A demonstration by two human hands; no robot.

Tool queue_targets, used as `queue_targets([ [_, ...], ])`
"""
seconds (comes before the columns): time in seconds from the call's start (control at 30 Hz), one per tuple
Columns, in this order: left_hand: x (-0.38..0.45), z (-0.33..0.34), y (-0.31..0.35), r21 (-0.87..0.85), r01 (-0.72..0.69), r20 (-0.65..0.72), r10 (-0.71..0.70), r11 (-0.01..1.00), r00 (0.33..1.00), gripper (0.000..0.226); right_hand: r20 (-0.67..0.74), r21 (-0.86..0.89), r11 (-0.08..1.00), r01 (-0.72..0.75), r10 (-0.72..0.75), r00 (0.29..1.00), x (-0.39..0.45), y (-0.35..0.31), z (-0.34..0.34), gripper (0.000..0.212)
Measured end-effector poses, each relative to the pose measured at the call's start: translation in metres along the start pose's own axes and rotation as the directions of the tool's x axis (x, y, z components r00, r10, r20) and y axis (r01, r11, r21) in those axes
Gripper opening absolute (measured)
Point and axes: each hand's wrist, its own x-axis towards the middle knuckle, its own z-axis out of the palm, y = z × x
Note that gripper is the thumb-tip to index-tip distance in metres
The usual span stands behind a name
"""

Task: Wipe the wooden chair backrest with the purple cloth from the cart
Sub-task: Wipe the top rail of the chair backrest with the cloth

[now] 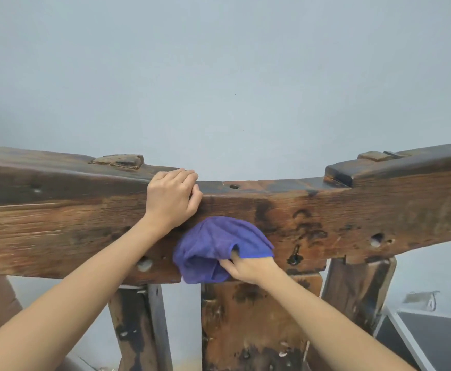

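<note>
We press the bunched purple cloth (219, 247) with our right hand (248, 267) against the worn, dark-stained backrest (353, 218), our left hand (172, 199) gripping its top edge.

Bunched purple cloth (216, 247) pressed flat against backrest (326, 220) — dark, worn wood

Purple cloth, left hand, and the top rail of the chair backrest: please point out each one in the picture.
purple cloth (213, 245): head view, on the bunched middle of the fabric.
left hand (172, 196): head view, on the back of the hand.
top rail (353, 218): head view, on its bare front face, right of the cloth.
</note>
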Motion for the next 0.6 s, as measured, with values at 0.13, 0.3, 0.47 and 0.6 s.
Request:
queue_targets([
  [0.13,-0.001,-0.007,0.008,0.004,0.082,0.065,-0.082,0.997,0.995,0.026,-0.062,0.063,0.942,-0.330,0.334,0.941,-0.021,0.074,-0.038,0.052],
  [0.3,0.032,-0.019,0.056,0.046,0.412,0.360,-0.400,0.910,0.843,0.043,-0.293,0.065,0.609,-0.791,0.769,0.568,-0.045,0.135,-0.066,0.047],
  [0.47,0.048,0.003,0.152,-0.177,0.233,0.443,-0.134,0.956,0.887,0.046,-0.150,0.309,0.616,-0.725,0.784,0.602,-0.055,0.062,-0.027,0.030],
  [0.6,0.061,0.017,0.204,-0.122,0.290,0.491,-0.196,0.949,0.849,0.057,0.062,0.104,0.871,-0.481,0.477,0.877,-0.100,0.042,-0.018,0.038],
])
